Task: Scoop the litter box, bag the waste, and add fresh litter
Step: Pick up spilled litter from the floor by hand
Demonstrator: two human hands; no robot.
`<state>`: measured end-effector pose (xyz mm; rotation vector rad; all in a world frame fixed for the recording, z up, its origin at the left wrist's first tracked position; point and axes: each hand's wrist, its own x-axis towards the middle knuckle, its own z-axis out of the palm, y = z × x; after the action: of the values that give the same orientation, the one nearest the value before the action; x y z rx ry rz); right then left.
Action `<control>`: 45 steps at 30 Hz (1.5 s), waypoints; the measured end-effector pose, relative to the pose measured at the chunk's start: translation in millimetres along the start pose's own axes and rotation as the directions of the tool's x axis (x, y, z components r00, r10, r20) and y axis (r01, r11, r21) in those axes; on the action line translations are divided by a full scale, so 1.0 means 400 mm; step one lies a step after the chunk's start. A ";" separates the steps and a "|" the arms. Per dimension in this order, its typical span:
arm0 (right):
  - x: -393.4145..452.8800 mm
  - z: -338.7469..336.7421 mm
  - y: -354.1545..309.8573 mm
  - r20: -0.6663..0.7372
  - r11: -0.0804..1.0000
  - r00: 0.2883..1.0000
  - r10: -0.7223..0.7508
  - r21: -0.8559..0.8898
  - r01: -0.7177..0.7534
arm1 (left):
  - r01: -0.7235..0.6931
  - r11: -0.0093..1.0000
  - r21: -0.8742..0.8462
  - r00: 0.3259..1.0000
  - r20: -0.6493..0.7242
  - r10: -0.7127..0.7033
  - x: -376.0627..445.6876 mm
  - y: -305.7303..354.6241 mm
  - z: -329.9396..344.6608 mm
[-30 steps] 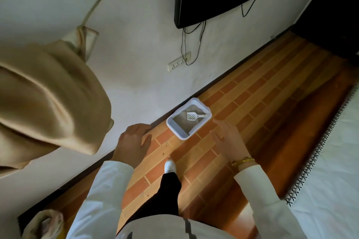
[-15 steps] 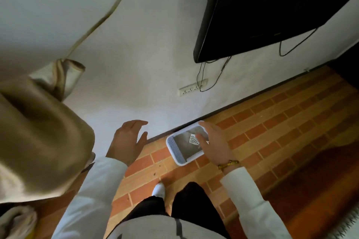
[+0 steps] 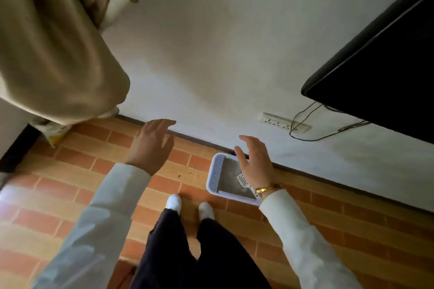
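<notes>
A small white litter box (image 3: 216,172) with grey litter sits on the brick-pattern floor against the wall, just ahead of my feet. A white slotted scoop (image 3: 243,181) lies inside it, mostly hidden behind my right wrist. My right hand (image 3: 254,159) hovers above the box, fingers spread, holding nothing. My left hand (image 3: 151,144) is raised over the floor to the left of the box, open and empty.
A beige curtain (image 3: 51,49) hangs at the upper left. A yellowish bag (image 3: 55,135) sits on the floor beneath it. A black TV (image 3: 385,70) is mounted on the wall at the right, with cables and a power strip (image 3: 283,122) below.
I have stepped closer to the wall and the view has swung left. Both feet now stand beside the box, and my right hand stays over it.
</notes>
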<state>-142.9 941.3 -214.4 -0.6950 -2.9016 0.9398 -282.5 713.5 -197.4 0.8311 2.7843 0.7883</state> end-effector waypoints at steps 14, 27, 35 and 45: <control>0.283 0.579 0.344 0.066 0.996 0.997 -0.037 0.082 0.032 | 0.166 0.980 0.109 0.985 -0.068 -0.160 0.014 -0.429 0.543; 0.505 1.298 0.816 0.168 0.989 0.980 -0.111 -0.081 0.126 | 0.042 0.994 0.099 0.996 -0.079 -0.034 0.090 -0.895 1.272; 0.544 1.541 0.937 0.181 0.964 0.971 -0.159 -0.185 0.192 | -0.083 0.993 0.090 0.989 -0.118 0.093 0.096 -1.008 1.511; 0.445 1.770 0.931 0.138 0.884 0.990 -0.006 -0.462 0.069 | -0.080 0.995 -0.058 0.973 -0.220 0.066 0.029 -1.034 1.594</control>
<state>-254.5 891.2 -1024.5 -0.6017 -3.2806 0.2788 -319.6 709.7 -956.4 0.8900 2.9098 1.0378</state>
